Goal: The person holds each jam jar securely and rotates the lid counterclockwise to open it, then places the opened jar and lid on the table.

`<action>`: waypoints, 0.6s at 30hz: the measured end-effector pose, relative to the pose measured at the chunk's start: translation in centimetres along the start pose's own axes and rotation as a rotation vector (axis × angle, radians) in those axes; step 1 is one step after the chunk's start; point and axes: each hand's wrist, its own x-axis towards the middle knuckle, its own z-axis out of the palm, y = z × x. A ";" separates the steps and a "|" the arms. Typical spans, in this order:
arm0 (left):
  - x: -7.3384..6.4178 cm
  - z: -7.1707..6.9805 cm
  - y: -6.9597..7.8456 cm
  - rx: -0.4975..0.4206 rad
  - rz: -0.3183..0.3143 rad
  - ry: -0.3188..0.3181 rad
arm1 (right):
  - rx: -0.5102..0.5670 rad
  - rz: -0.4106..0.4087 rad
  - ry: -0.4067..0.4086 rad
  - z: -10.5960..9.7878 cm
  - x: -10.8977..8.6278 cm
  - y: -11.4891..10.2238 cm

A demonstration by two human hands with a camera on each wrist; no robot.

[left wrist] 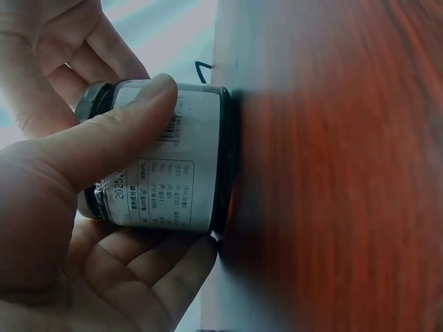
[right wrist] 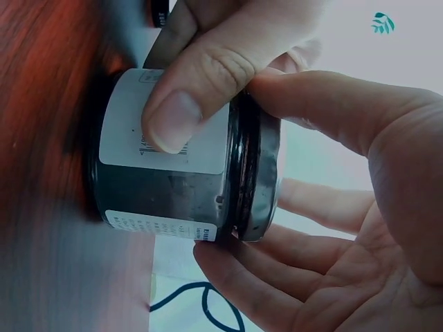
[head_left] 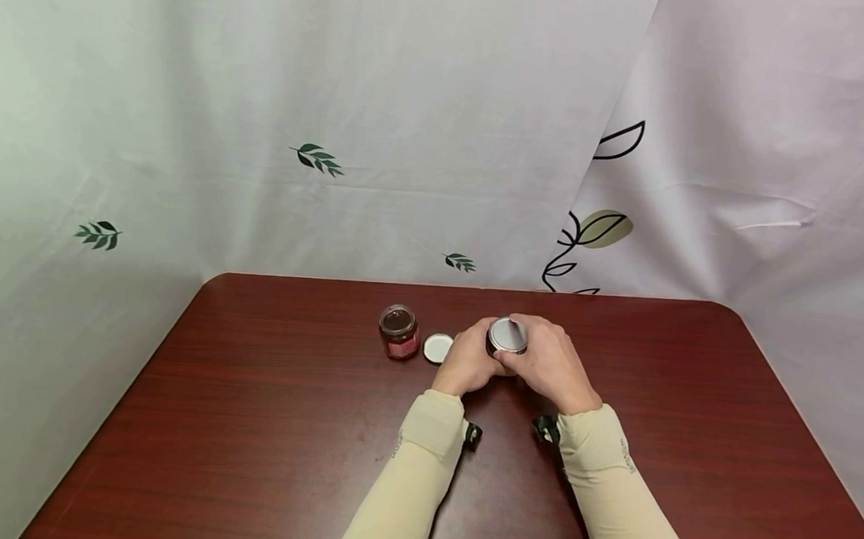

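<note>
A person holds one jar (right wrist: 159,187) with both hands, at the far part of the table (head_left: 251,422), somewhat right of the middle. The left hand (head_left: 466,361) is bent around the body of this jar: its thumb lies across the white label (left wrist: 199,131), and its fingers hold from the other side. The right hand (head_left: 551,359) is curled at the top and has hold of the lid (head_left: 501,334), with thumb and fingers around the edge. The lid is silver above and sits on the mouth of the jar. The jar is upright; its base is down at the table, although the wrist views are blurred there and I cannot say surely that it touches.

To the left stands a second jar (head_left: 403,346), upright, with reddish label, uncovered mouth and dark contents. A loose lid (head_left: 438,348), whitish with dark rim, lies flat between it and the left hand. Behind the table hangs a pale cloth (head_left: 410,100) with printed leaves.
</note>
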 end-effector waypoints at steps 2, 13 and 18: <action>0.0 -0.1 0.0 0.009 0.000 0.001 | 0.000 -0.004 0.002 0.0 0.0 0.0; 0.0 -0.3 -0.3 -0.008 0.028 0.018 | 0.009 -0.029 0.039 -0.2 0.0 -0.2; -0.2 -0.7 -0.3 -0.021 0.052 0.015 | 0.014 -0.042 0.056 -0.3 0.0 -0.2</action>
